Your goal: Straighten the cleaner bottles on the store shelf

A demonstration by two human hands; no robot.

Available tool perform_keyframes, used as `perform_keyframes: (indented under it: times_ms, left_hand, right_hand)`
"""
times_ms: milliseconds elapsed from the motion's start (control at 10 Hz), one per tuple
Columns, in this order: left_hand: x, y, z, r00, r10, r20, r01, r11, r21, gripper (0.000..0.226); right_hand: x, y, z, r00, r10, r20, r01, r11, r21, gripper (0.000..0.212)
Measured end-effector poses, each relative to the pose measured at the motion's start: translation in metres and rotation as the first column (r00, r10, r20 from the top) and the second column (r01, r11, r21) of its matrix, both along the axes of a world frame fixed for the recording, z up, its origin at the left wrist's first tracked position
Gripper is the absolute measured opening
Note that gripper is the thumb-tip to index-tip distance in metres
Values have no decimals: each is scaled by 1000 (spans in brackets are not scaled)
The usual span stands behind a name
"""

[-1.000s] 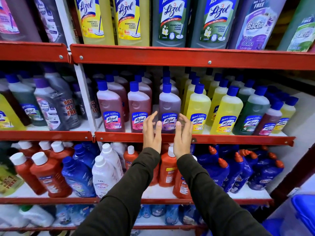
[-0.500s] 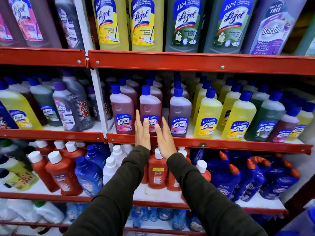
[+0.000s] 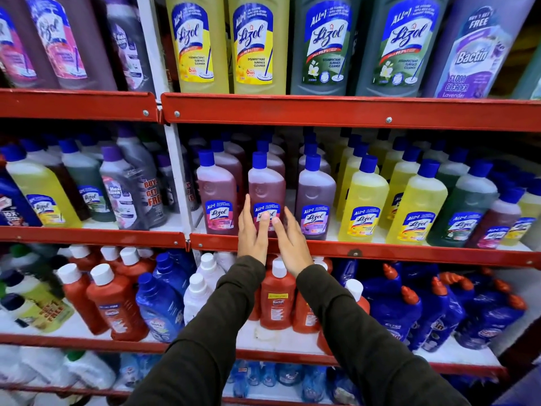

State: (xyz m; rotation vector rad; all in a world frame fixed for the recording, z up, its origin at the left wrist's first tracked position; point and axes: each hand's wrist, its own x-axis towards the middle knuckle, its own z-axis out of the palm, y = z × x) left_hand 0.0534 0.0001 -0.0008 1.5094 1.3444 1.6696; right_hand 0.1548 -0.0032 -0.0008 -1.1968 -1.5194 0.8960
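Head view, store shelving with red front rails. Both hands are raised in front of the middle shelf [image 3: 380, 249], dark sleeves [image 3: 205, 332] running back toward the camera.

Left hand [image 3: 252, 232]: fingers extended and spread, palm facing the shelf, fingertips lying over the label of the pink Lizol bottle [image 3: 266, 186]. Right hand [image 3: 289, 244]: likewise flat with fingers apart, angled leftward, its fingertips at the lower right of the same label. Neither hand is closed around the bottle; whether the fingertips actually press on it cannot be told.

The pink Lizol bottle stands upright at the front edge of the middle shelf, second in the front row to the right of the white upright post [image 3: 178, 171]. To its left, a second pink bottle [image 3: 217, 191], upright, just beside it. To its right, a purple-tinted bottle [image 3: 314, 197], upright, a narrow gap between them. Further right along the front edge: two yellow bottles [image 3: 363, 200], then a green bottle [image 3: 462, 206], then more toward the right end. All carry blue caps.

Upper shelf: large yellow and green Lizol bottles, one Bactin bottle [image 3: 474, 54] at right. Lower shelf: red Bactin bottles [image 3: 276, 300] with white caps below the hands, blue bottles [image 3: 439, 312] crowded and tilted at the right end.
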Motion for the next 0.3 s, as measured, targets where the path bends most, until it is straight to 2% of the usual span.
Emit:
perform_keyframes:
  times_ms: [200, 300]
  left_hand:
    - [3, -3, -1, 998, 60, -35, -60, 998, -4, 71]
    - [11, -11, 1, 982, 178, -68, -169, 978, 126, 64]
  right_hand:
    - [6, -4, 5, 997, 35, 62, -34, 999, -20, 69]
    - [21, -15, 16, 999, -52, 12, 51, 997, 59, 59]
